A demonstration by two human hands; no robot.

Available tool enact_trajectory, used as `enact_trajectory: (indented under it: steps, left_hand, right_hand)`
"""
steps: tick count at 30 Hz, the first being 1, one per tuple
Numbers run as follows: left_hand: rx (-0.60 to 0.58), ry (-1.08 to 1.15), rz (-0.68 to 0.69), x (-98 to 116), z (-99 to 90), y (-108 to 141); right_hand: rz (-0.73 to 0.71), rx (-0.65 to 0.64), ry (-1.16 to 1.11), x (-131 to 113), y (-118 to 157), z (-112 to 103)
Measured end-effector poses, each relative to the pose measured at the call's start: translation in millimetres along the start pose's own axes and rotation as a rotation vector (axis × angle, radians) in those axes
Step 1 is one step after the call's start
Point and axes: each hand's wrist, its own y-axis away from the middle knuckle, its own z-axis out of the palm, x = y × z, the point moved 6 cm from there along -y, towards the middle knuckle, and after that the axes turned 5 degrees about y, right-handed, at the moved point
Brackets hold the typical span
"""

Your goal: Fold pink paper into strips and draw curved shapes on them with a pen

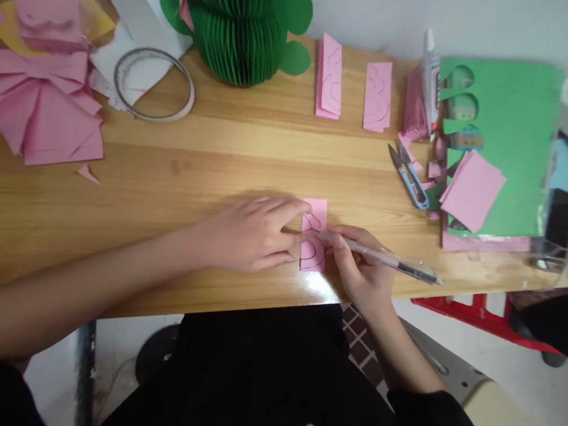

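A small pink paper (pixel 312 259) lies upright on the wooden table near its front edge, with dark curved outlines drawn on it. My left hand (pixel 262 234) lies flat with fingers spread, its fingertips resting on the paper's left edge. In my right hand (pixel 364 267) is a clear pen (pixel 385 256), pinched between thumb and fingers, its tip touching the paper near the middle. Two more pink papers stand farther back, a folded one (pixel 330 77) and a flatter one (pixel 377 96), both marked with similar curves.
Blue thread snips (pixel 409 175) lie right of the middle near a white glue tube (pixel 431 80). Green sheets (pixel 521 149) carry a stack of pink squares (pixel 474 191). A tape roll (pixel 190 100), green honeycomb paper (pixel 240 41) and a folded pink bow (pixel 48 103) occupy the left and back.
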Motion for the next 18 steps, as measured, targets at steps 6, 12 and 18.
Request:
enact_trajectory:
  steps: [6,12,18]
  left_hand:
    - [-0.001,0.004,-0.006,0,0.5,0]
    - [0.007,0.020,-0.012,0,1.9,0]
    - [0.014,0.024,-0.014,-1,1.8,-1]
  right_hand:
    - [-0.011,-0.007,0.026,1,2,0]
    - [-0.048,-0.050,0.032,-2,-2,5]
    - [-0.100,-0.066,0.015,-8,-11,9]
